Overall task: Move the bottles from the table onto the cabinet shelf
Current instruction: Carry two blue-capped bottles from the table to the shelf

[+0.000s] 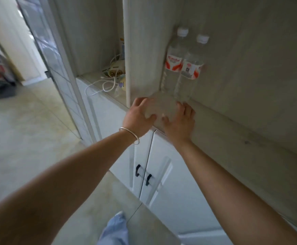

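Note:
Two clear water bottles with white caps and red-and-white labels stand side by side at the back of the cabinet shelf: one bottle on the left, the other bottle touching it on the right. A third clear bottle, blurred, is at the shelf's front edge just before them. My left hand, with a silver bangle on the wrist, grips its left side. My right hand presses on its right side. The held bottle's cap and label are hidden.
A white divider separates this shelf from a left compartment holding a small device and white cables. White cabinet doors with dark handles are below. A grey table corner and my leg in jeans are at the bottom.

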